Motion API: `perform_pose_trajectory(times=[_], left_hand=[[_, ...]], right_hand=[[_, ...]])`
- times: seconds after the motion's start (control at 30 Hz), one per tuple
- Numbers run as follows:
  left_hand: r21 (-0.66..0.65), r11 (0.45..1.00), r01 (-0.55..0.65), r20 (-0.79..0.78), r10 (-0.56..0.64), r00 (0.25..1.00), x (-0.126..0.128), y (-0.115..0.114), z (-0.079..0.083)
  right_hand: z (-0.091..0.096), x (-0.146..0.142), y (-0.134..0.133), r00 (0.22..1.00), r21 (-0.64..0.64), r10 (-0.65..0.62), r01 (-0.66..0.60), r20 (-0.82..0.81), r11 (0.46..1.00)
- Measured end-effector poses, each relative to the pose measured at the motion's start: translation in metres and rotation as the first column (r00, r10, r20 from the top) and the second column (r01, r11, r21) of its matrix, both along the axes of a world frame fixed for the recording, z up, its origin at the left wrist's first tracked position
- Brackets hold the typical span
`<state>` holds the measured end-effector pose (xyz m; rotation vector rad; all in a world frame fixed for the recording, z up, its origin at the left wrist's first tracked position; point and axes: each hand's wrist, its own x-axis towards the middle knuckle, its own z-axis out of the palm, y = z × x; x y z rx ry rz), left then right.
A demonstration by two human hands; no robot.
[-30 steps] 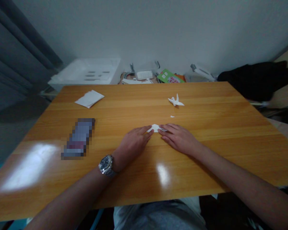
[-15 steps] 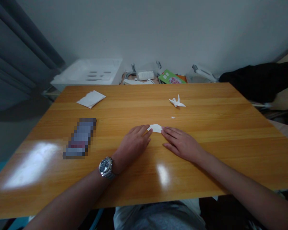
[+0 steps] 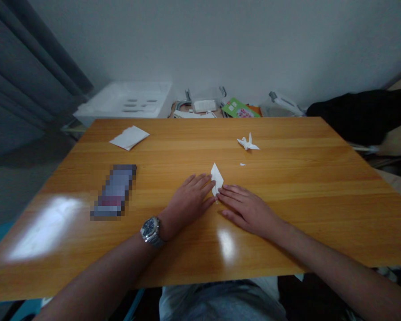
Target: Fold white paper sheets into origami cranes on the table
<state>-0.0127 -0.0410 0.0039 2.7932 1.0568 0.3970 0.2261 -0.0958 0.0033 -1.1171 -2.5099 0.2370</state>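
A small folded piece of white paper (image 3: 217,178), kite-shaped with one point facing away from me, lies flat on the wooden table (image 3: 173,154). My left hand (image 3: 191,196), with a metal watch (image 3: 150,228) on its wrist, rests flat with its fingertips on the paper's left edge. From the other side, my right hand (image 3: 243,205) touches the paper's lower right edge, its fingers stretched out and the thumb apart. The fingertips hide part of the paper's near end. Beyond stands a folded white paper crane (image 3: 248,142), with a tiny paper scrap (image 3: 243,164) nearer to me.
Several white sheets (image 3: 129,137) lie at the far left, and a blurred-out phone (image 3: 115,191) sits left of my hands. Behind the table are a white plastic tray (image 3: 123,100), a green booklet (image 3: 239,108) and a black cloth (image 3: 357,113).
The folded paper has turned from lying crosswise to pointing away from me. My right hand has moved slightly nearer and to the left; the left hand stays beside the paper.
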Motion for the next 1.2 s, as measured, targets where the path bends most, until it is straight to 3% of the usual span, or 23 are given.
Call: perform_pose_trajectory(times=[0.13,0.3,0.47,0.67,0.97,1.2], left_hand=[[-0.025,0.999,0.026,0.020,-0.025,0.999,-0.001,0.006,-0.003],[-0.032,0.997,0.075,0.059,-0.073,0.996,-0.002,0.013,-0.005],[0.031,0.995,0.091,0.067,-0.093,0.993,-0.005,0.016,-0.007],[0.095,0.995,0.037,0.038,-0.041,0.998,-0.006,0.015,-0.006],[0.046,0.999,0.007,0.062,-0.010,0.998,0.004,0.014,-0.002],[-0.059,0.997,-0.039,0.158,0.048,0.986,0.011,0.018,-0.006]], right_hand=[[0.004,0.001,0.011,0.996,-0.020,0.041,-0.042,-0.075,0.999],[0.003,0.010,0.042,0.983,0.002,-0.049,0.051,-0.177,0.999],[-0.011,0.014,0.065,0.994,0.048,0.006,-0.001,-0.111,0.999],[-0.017,0.011,0.061,0.999,0.066,0.003,0.000,-0.052,0.998],[-0.007,0.005,0.055,0.999,0.082,-0.038,0.039,-0.006,0.996],[-0.008,0.003,0.057,0.997,0.064,-0.026,0.030,-0.068,0.997]])
